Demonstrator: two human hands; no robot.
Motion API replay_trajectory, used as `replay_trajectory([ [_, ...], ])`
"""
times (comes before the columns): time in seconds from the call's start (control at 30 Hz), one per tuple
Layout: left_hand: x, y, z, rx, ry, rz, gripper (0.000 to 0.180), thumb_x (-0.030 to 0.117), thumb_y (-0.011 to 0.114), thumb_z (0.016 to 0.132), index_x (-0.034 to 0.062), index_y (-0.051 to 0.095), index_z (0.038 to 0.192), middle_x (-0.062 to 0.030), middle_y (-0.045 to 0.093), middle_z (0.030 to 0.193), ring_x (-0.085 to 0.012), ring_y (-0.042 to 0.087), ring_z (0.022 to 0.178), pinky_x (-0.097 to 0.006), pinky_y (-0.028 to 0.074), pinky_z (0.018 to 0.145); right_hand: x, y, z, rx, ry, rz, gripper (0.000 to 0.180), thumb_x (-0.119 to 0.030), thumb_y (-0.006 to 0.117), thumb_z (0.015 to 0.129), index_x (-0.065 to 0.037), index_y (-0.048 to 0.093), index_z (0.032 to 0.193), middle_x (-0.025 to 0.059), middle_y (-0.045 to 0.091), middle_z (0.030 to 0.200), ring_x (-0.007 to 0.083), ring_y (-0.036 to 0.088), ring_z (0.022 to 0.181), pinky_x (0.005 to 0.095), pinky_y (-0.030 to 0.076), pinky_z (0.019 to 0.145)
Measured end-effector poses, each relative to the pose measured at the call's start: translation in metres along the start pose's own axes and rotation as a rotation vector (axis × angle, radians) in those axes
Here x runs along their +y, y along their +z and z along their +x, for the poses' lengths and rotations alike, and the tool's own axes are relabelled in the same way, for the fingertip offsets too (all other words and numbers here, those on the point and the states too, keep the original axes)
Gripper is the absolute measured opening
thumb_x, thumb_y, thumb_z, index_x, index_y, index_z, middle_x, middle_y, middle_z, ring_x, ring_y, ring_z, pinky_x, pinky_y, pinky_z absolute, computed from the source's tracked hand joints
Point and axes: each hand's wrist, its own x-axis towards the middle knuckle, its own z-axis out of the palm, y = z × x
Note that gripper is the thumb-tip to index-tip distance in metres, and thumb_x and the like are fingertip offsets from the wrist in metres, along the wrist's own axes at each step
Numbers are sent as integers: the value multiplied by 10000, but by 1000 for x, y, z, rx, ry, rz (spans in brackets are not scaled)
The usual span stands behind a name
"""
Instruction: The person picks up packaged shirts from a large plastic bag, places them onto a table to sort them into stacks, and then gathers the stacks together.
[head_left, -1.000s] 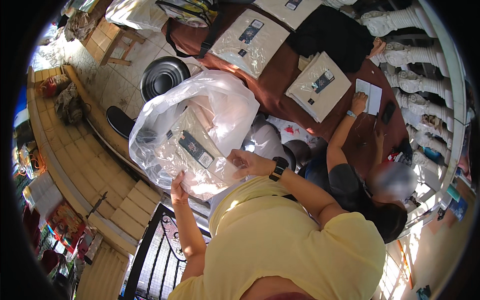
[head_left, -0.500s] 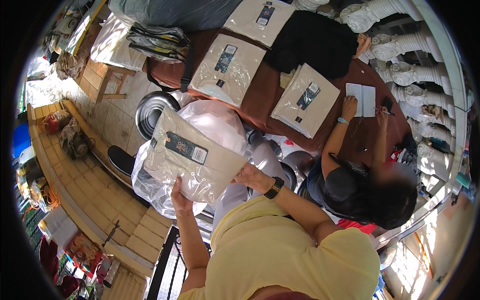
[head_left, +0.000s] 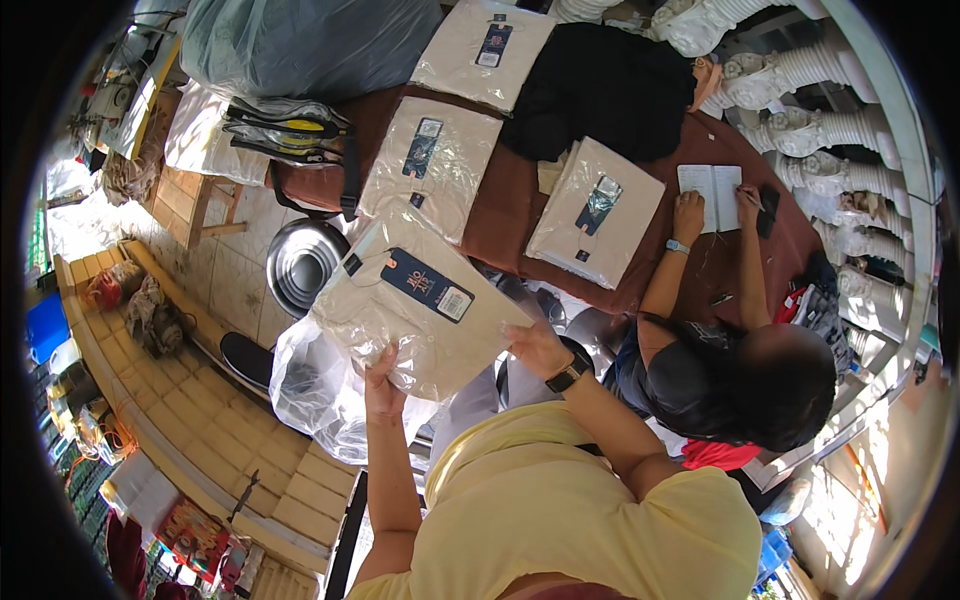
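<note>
Between my two hands is a folded beige garment (head_left: 400,335) in a see-through plastic bag, a dark hang tag on its front. My left hand (head_left: 383,385) grips its near left edge, thumb on top. My right hand (head_left: 540,350), with a dark watch at the wrist, pinches its right corner. The pack is tilted and held above my lap, over a large see-through plastic bag (head_left: 310,385). Past its far edge, similar beige packs (head_left: 450,150) lie on the brown-covered table (head_left: 510,215).
More bagged garments (head_left: 630,235) and a black cloth heap (head_left: 600,90) sit on the table. At right, a co-worker (head_left: 700,380) writes in a notebook (head_left: 722,185). Left are a round black stool (head_left: 300,265), a wooden bench (head_left: 185,200) and a striped bag (head_left: 290,140).
Both my hands have raised the bagged garment away from me and slightly right, toward the table. The view has shifted a little. The co-worker's writing hand has moved onto the notebook.
</note>
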Motion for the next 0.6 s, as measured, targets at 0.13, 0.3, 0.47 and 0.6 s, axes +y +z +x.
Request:
replay_trajectory([
  [0.13,4,1,12,-21,-11,51,434,114,659,828,-10,515,1218,-115,616,1116,-235,609,1018,-377,510,889,-35,-8,7,-6,-114,-183,444,-105,586,892,-38,435,1304,77,559,1217,156,534,1132,302,426,964],
  [0.3,9,13,20,-22,-29,94,428,24,652,810,24,523,1218,-89,619,1116,-210,615,998,-341,516,867,-46,-7,13,42,-116,-425,458,-90,613,877,-19,443,1296,84,570,1207,141,542,1116,289,422,962],
  [0.47,14,34,20,-65,-46,129,393,4,638,818,19,538,1197,-88,632,1099,-203,627,974,-331,523,846,-42,2,14,61,-58,-622,484,-148,654,869,-6,459,1289,88,579,1209,125,548,1090,269,431,932],
  [0.6,13,33,25,-74,-65,137,391,0,642,817,17,539,1194,-90,640,1082,-200,636,954,-329,528,834,-34,-7,14,92,-54,-808,499,-220,699,845,-16,510,1261,70,617,1154,109,579,1010,247,453,875],
])
